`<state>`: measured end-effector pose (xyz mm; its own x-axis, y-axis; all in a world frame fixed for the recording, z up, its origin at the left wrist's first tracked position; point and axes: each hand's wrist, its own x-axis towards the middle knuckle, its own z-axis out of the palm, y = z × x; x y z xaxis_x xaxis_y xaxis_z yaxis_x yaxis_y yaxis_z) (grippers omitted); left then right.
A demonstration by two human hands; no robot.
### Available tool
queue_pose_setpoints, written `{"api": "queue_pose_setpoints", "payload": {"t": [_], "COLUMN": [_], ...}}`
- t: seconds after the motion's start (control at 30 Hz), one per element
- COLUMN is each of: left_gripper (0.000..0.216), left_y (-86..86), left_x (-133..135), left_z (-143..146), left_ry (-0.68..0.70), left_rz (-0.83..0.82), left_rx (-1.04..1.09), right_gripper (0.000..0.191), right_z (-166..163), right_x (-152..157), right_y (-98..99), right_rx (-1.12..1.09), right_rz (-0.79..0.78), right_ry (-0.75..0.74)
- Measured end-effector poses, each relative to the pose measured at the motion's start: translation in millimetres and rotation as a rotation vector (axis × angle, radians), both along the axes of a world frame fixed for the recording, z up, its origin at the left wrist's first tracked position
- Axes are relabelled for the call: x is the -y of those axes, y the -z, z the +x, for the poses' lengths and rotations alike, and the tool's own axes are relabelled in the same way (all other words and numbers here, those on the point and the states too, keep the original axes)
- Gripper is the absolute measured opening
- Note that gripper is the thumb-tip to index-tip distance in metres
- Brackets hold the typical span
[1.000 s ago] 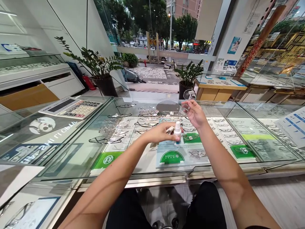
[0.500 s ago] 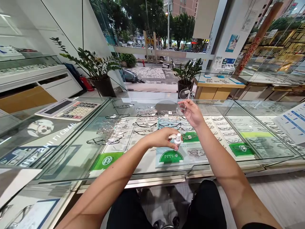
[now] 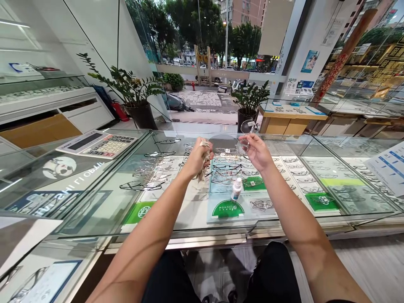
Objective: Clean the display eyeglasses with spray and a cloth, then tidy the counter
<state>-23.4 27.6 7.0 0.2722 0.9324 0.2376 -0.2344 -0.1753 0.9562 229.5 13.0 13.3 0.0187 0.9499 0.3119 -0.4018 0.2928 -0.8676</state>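
My left hand (image 3: 198, 160) is closed around a crumpled beige cloth (image 3: 204, 146), held above the glass counter. In my right hand (image 3: 257, 152) is a pair of thin-rimmed eyeglasses (image 3: 242, 146), pinched between thumb and fingers, with one lens raised and a small white tag on it. A small white spray bottle (image 3: 236, 189) stands upright on the glass counter top (image 3: 192, 221), between my forearms and apart from both hands. Beneath the glass lie rows of eyeglass frames (image 3: 142, 185) and green cards (image 3: 227, 208).
A large calculator (image 3: 97, 143) rests on the counter at the left, near a printed mat (image 3: 59, 168). A white sheet with blue print (image 3: 388, 166) is at the right. Two potted plants (image 3: 139, 113) stand beyond the counter, before the window.
My left hand has let go of the spray bottle, which now stands on the counter. It has moved left and up and holds a cloth. My right hand still holds the eyeglasses.
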Motion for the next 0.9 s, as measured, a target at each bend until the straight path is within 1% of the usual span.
{"api": "queue_pose_setpoints", "payload": {"t": [0.1,0.2,0.3,0.4,0.47,0.63,0.9], "left_gripper": [0.03,0.034,0.046,0.052,0.054,0.061,0.071], "left_y": [1.7,-1.3,-5.1,-6.8,-6.7,-4.1,-2.2], "left_x": [-2,1,6,8,10,12,14], "left_z": [2,4,5,7,8,11,17], "left_ry": [-0.083,-0.171,-0.18,-0.184,-0.168,-0.065,0.052], "left_rz": [-0.003,0.099,0.204,0.238,0.229,0.155,0.17], "left_rx": [-0.047,-0.092,-0.106,-0.094,-0.093,-0.101,-0.092], "right_gripper": [0.044,0.045,0.046,0.047,0.047,0.045,0.044], "right_z": [-1,-5,-11,-16,-19,-25,-34], "right_x": [1,3,5,7,7,9,10], "right_y": [-1.1,-1.5,-0.3,1.5,2.5,5.1,7.9], "right_rx": [0.005,0.01,0.042,0.087,0.092,0.079,0.13], "right_rz": [0.005,0.01,0.015,0.008,-0.005,-0.023,0.013], "right_ry": [-0.006,-0.044,-0.075,-0.089,-0.11,-0.175,-0.185]}}
